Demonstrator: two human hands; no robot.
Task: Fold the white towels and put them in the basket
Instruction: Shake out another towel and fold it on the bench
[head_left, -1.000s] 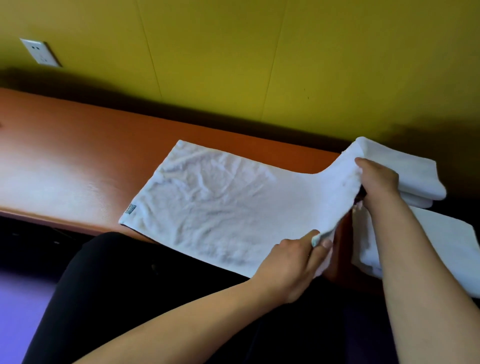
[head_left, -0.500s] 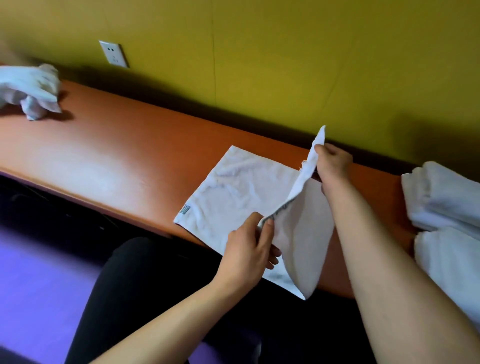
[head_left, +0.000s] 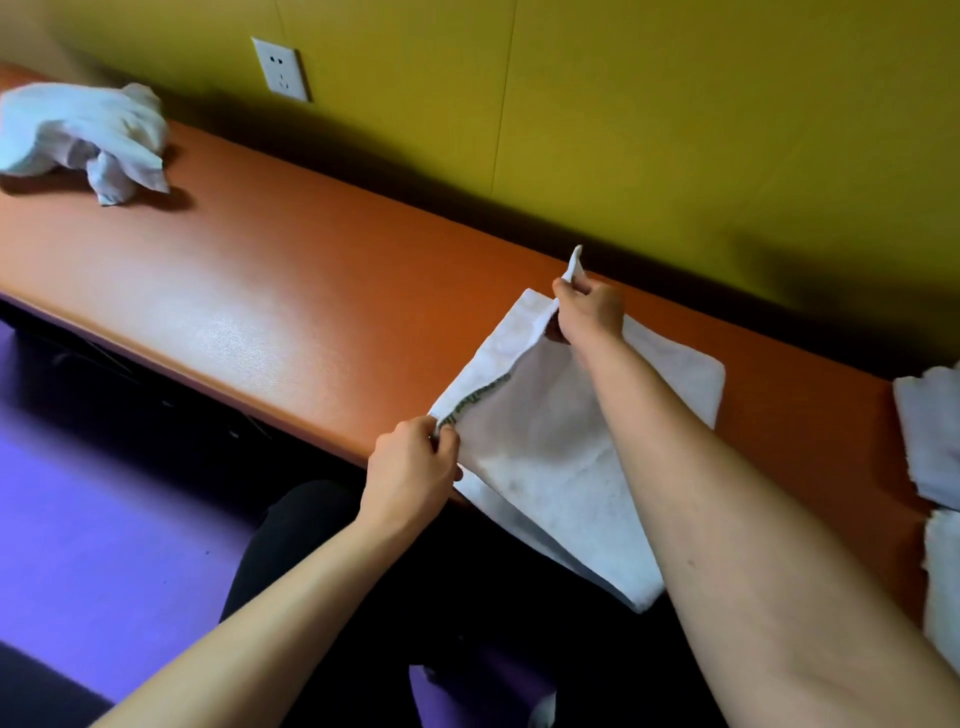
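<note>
A white towel (head_left: 550, 467) lies folded in half on the orange bench (head_left: 270, 291), its near corner hanging over the front edge. My left hand (head_left: 415, 462) pinches the towel's near left corner, where the layers meet. My right hand (head_left: 589, 306) pinches the far left corner, with a small tip of cloth sticking up above the fingers. The right forearm crosses over the towel. No basket is in view.
A crumpled white towel (head_left: 88, 137) sits at the bench's far left. Folded white towels (head_left: 935, 447) lie at the right edge. A wall socket (head_left: 280, 67) is on the yellow wall. My dark-clothed legs and a purple floor (head_left: 104, 519) are below.
Both hands have carried the towel's right half over to the left and laid it onto the other half, so the edges now line up. The view has shifted left.
</note>
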